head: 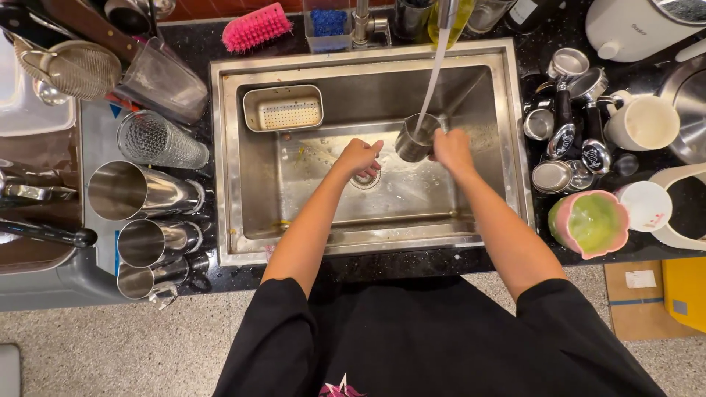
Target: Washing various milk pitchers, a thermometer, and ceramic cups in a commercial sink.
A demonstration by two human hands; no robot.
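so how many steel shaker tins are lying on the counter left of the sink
3, lying on their sides in a column: the largest on top, a middle one below, the smallest nearest the floor edge. Others may be hidden.

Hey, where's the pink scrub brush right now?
The pink brush lies on the black counter behind the sink's back-left corner, left of the tap.
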